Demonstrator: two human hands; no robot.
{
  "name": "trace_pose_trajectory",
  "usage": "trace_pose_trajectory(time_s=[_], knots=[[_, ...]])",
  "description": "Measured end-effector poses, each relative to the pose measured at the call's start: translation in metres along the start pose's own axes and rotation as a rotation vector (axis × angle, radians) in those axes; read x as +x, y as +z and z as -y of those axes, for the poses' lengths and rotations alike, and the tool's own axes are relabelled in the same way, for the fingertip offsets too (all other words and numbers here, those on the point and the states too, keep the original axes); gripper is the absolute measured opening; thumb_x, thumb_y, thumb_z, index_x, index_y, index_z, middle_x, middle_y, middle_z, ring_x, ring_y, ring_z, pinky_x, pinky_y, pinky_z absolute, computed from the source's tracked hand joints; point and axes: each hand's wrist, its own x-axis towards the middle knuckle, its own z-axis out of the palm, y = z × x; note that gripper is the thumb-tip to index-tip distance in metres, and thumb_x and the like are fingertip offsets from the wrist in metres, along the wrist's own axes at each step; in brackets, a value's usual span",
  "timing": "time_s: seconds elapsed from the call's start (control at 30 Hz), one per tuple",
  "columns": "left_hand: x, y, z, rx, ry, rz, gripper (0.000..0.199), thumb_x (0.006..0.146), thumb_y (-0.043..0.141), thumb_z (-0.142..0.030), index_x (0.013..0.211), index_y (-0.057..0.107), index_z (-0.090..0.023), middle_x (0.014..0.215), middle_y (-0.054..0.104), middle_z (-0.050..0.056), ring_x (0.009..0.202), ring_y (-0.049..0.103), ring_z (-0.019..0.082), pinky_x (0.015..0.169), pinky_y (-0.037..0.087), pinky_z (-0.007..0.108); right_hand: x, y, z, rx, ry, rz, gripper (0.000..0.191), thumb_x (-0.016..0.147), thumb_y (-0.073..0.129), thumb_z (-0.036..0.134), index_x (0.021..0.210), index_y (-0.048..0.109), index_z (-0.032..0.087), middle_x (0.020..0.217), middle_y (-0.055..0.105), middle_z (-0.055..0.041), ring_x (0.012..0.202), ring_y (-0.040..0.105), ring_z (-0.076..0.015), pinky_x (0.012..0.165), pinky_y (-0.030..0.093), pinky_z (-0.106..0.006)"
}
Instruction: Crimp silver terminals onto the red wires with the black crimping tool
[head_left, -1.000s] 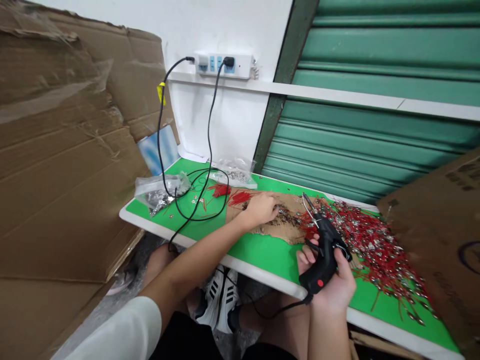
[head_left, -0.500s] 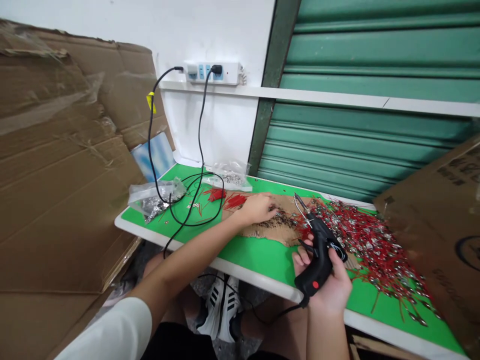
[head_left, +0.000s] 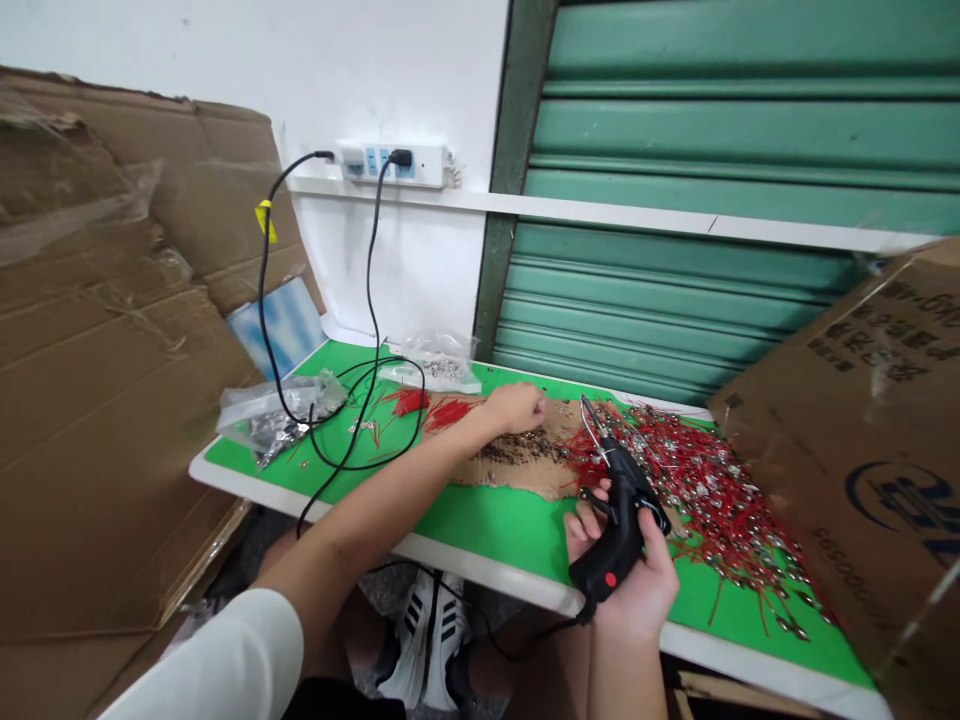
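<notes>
My left hand [head_left: 517, 408] is closed over the back of a brown cardboard sheet [head_left: 544, 483]; whatever its fingers hold is too small to make out. Small dark parts [head_left: 517, 447] lie scattered on the sheet just below that hand. My right hand [head_left: 626, 570] is wrapped round the handle of a black soldering gun [head_left: 622, 520], whose metal tip points up and away over the sheet's right end. Beside the gun spreads a big heap of red wires with shiny metal pieces [head_left: 705, 480]. Loose red wires [head_left: 450, 412] lie left of my left forearm.
A green table [head_left: 487, 515] carries two plastic bags of metal parts [head_left: 281, 415] [head_left: 439, 368] and a looped black cable [head_left: 373, 270] running to a power strip [head_left: 427, 165]. Cardboard boxes stand at left [head_left: 90, 400] and right [head_left: 862, 430]. Behind is a green shutter [head_left: 675, 130].
The view has shifted, so the scene sits further left. My left hand has moved slightly back over the cardboard, its fingers drawn in more. The soldering gun stays in my right hand.
</notes>
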Motion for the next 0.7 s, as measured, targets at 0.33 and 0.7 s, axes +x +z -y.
trace_pose_trajectory(time_s=[0.33,0.7], knots=[[-0.039,0.011,0.002,-0.034,0.088,-0.132,0.028,0.088,0.051,-0.036,0.099,0.074,-0.024,0.098,0.072,0.005,0.089,0.066,0.018,0.083,0.052,0.027,0.001,-0.002,0.000,0.003,0.007,0.006,0.036,0.076,0.067,0.034,0.103,0.066,0.011,0.086,0.061,-0.0042,0.058,0.042,-0.0095,0.052,0.042,-0.025],[-0.054,0.005,0.030,0.043,0.132,-0.132,0.026,0.084,0.052,-0.025,0.099,0.073,-0.020,0.096,0.068,0.007,0.089,0.064,0.018,0.086,0.052,0.028,-0.001,-0.001,0.001,0.015,0.020,-0.001,0.034,0.079,0.064,0.034,0.105,0.066,0.013,0.088,0.064,-0.0048,0.057,0.043,-0.0101,0.052,0.043,-0.026]])
